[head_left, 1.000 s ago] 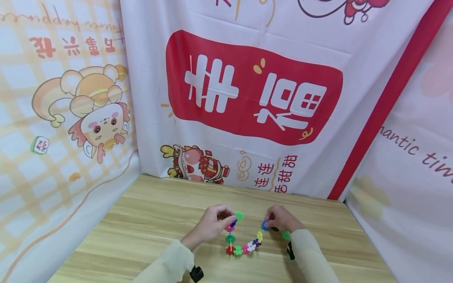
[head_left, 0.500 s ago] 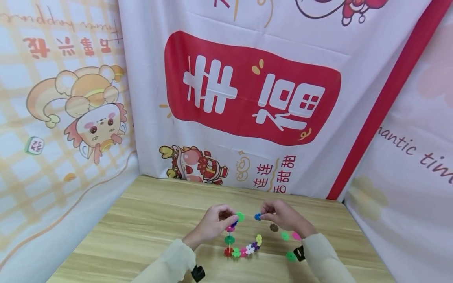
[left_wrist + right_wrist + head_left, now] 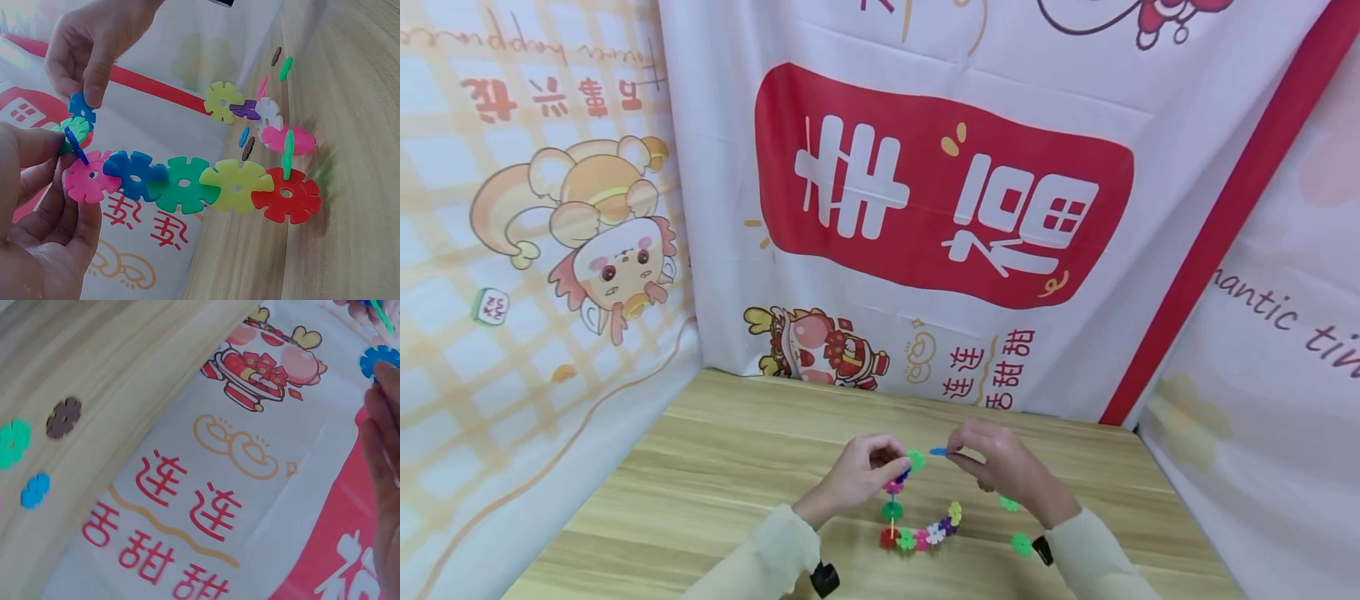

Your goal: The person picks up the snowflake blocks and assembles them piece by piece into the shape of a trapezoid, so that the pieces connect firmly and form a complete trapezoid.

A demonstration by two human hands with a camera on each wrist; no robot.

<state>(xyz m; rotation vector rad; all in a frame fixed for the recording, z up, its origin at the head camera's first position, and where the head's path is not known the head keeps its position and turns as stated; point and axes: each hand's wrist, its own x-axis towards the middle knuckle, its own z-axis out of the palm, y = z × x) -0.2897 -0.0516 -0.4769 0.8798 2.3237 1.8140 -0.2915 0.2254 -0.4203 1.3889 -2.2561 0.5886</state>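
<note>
Head view puts the left hand [image 3: 855, 472] at the raised end of a chain [image 3: 187, 200] of notched, flower-shaped pieces, its thumb and fingertips closed in a pinch beside the light green end piece [image 3: 916, 461]; exactly which piece takes the grip is partly hidden. Opposite, the right hand [image 3: 1006, 468] pinches a blue piece [image 3: 937, 452] between thumb and fingers, with its free edge jutting toward the chain.

The next move seems to turn on the narrow gap between those two: the blue piece lies just right of the light green one, apparently apart from it. It shows edge-on, its long axis running across from hand to hand, whereas the light green piece shows more of its face. Of the two hands, the left is nearer that end.

Below the left hand, the chain drops through a pink piece [image 3: 90, 187] and others to a red piece [image 3: 287, 206] by the tabletop [image 3: 737, 467], then curves round to a yellow end piece [image 3: 955, 512]. Farther right, a loose green piece [image 3: 1022, 544] lies on the tabletop; the right wrist view adds a brown piece [image 3: 64, 417] and a blue disc [image 3: 35, 490].
</note>
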